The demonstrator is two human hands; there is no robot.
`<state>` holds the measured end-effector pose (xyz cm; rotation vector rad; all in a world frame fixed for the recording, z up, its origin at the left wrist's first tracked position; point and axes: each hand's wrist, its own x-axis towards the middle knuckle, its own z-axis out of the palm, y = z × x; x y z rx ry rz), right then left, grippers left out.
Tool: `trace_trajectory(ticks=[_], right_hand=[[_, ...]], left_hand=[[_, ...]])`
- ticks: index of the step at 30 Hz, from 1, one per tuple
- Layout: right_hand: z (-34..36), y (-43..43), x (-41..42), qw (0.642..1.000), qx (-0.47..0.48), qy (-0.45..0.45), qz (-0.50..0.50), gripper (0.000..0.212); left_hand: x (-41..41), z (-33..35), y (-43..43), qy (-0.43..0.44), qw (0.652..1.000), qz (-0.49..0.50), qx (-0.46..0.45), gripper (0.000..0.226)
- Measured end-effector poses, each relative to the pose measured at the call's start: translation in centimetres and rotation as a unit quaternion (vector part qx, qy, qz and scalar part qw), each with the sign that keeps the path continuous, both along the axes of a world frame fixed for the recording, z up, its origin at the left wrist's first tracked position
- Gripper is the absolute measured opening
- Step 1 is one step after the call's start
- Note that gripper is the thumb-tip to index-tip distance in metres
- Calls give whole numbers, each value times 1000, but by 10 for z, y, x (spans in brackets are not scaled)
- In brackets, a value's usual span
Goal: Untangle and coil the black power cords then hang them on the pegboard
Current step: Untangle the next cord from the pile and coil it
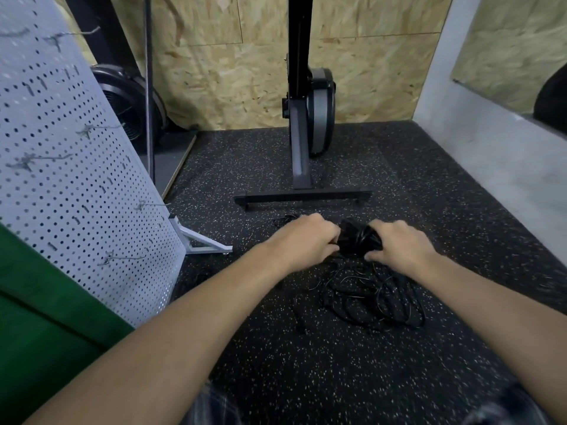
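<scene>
both hands — left hand (306,240) and right hand (399,245) — grip a bunched black cord bundle (359,240) over the speckled floor (306,363) (loose tangled cords (374,299) lie just nearer); pegboard (76,179) stands left.

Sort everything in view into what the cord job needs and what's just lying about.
Job: cord bundle gripped by left hand and right hand; tangled cords on the floor; pegboard.
Lying about: upright exercise machine; fan; green panel.
</scene>
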<state>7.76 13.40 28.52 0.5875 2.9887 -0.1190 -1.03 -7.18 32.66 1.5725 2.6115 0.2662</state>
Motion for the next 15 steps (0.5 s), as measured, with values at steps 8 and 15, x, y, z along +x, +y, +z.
trace_trajectory(ticks=[8, 15], right_hand=[[24, -37, 21, 960, -137, -107, 217, 70], [83, -58, 56, 912, -342, 57, 217, 38]], left_hand=[[-32, -3, -17, -68, 990, 3, 121, 28], [-43, -21, -38, -431, 859, 83, 265, 6]])
